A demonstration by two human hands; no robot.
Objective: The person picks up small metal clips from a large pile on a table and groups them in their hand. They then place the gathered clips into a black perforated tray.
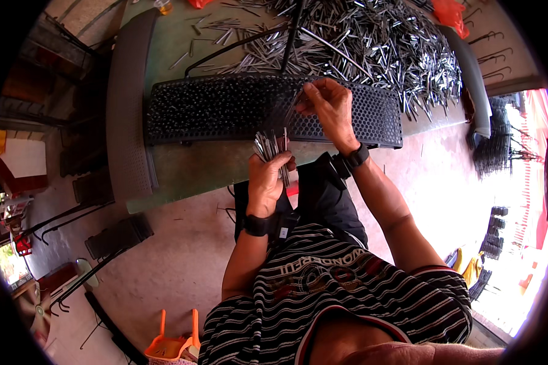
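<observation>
My left hand (266, 179) is closed around a bundle of thin metal rods (270, 145), their ends pointing up past the fingers. My right hand (332, 109) is over a long black perforated rack (371, 118), thumb and fingers pinched. A thin metal rod (293, 108), smeared by motion, shows at those fingertips. Many upright rods (210, 108) fill the left and middle of the rack, while bare round holes show at its right. Whether the pinched rod touches the rack I cannot tell.
A large heap of loose metal rods (371, 42) covers the green table (195, 173) behind the rack. Black bent bars (243, 45) rise from the rack's far side. A grey perforated panel (128, 109) edges the table at left. An orange stool (167, 347) stands on the floor.
</observation>
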